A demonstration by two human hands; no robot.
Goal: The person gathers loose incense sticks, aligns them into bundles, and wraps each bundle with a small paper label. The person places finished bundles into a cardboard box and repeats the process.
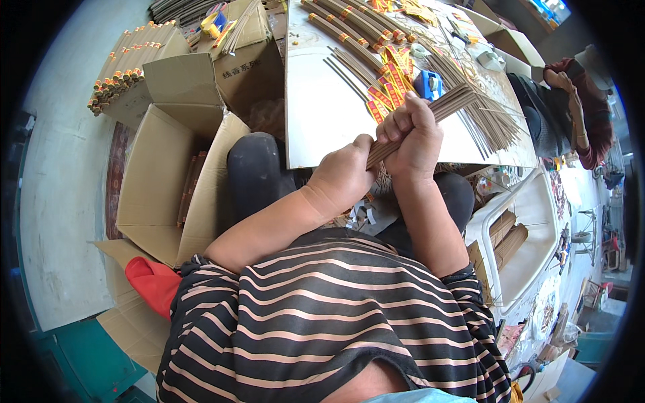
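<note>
A bundle of brown incense sticks (453, 101) slants up to the right over the front edge of the white table (312, 144). Wrapped round its middle is my right hand (415, 141), thumb on top. My left hand (344, 171) is closed at the bundle's lower end, and its fingertips are mostly hidden. Just beyond my right hand stands a blue tape dispenser (428, 85). Red and yellow paper labels (398, 74) lie in a strewn pile beside it. Loose incense sticks (497, 127) fan out on the table to the right of the bundle.
Labelled incense bundles (349, 37) lie at the table's far side. To my left stands an open cardboard box (158, 181) with bundles inside; more bundles (131, 64) are stacked behind it. On my right are a white tub (524, 275) and, further off, another person (581, 114).
</note>
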